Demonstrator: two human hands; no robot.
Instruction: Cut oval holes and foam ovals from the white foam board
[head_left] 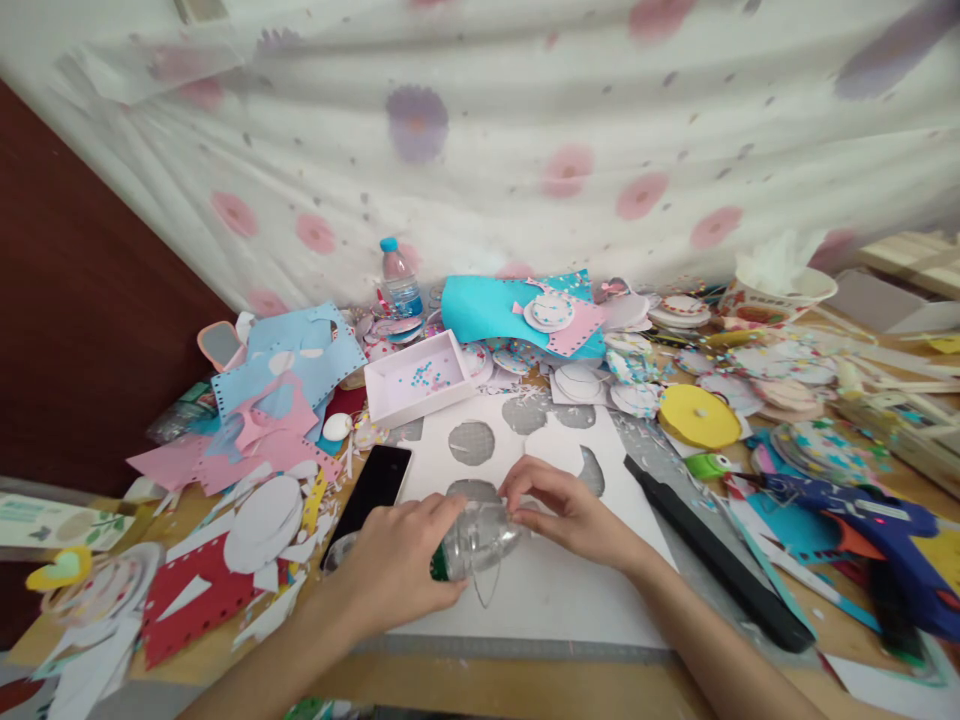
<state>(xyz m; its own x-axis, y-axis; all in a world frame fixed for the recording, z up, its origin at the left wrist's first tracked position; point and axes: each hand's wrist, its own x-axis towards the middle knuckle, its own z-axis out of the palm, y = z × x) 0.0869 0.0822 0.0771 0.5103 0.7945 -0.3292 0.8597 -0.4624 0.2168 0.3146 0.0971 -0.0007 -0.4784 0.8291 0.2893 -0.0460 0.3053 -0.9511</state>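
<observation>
My left hand (394, 568) is wrapped round a clear plastic bottle piece (476, 540) lying on its side over a white foam sheet (555, 590) with round holes cut in it. My right hand (566, 510) pinches the far end of the same clear piece with thumb and fingers. Both hands sit close together at the sheet's middle. A black phone (371, 487) lies just left of my left hand.
A blue glue gun (870, 530) and a long black bar (712, 550) lie to the right. A small white tray (418, 378) with sequins, a water bottle (400, 279), a yellow disc (697, 416) and heaps of paper cut-outs crowd the table. A flowered curtain hangs behind.
</observation>
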